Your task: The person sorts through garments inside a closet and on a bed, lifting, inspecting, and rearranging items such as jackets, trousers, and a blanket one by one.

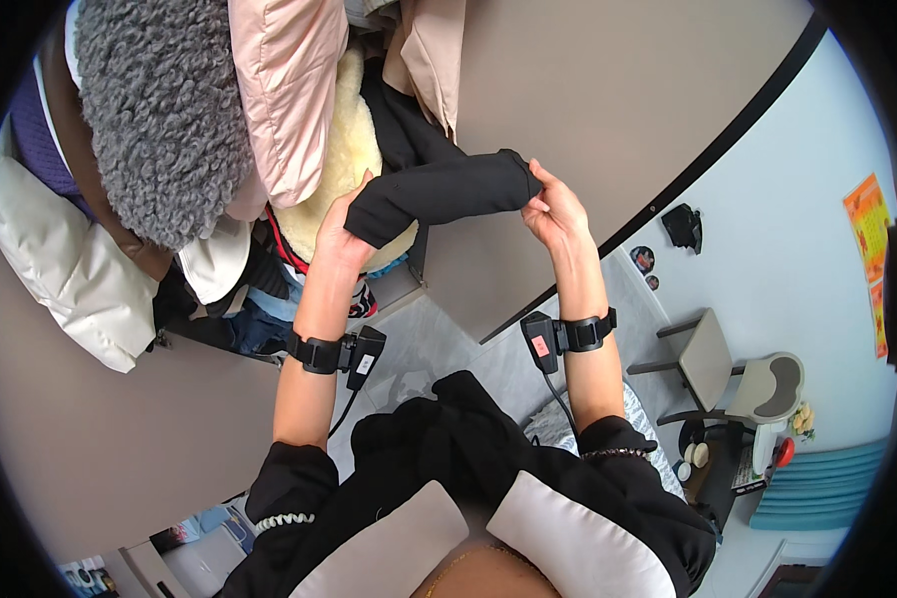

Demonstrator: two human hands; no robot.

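Both my hands stretch a flat black fabric piece (448,188) between them at chest height, just outside an open wardrobe. At its left end my left hand (341,233) grips it, mostly under the cloth. My right hand (557,209) pinches the opposite end between thumb and fingers. Behind it hangs a black garment (402,119); whether the two are joined I cannot tell. A cream fleece garment (355,138) is partly covered by the fabric piece. Beside that hang a pale pink padded jacket (288,97) and a grey curly fleece coat (161,119).
A wardrobe door (553,134) stands open on the right. Folded clothes and a white cap (220,258) lie below the coats. A white padded jacket (67,261) juts out at left. Farther right are a chair (701,359) and a dark table. Each forearm wears a cabled strap device.
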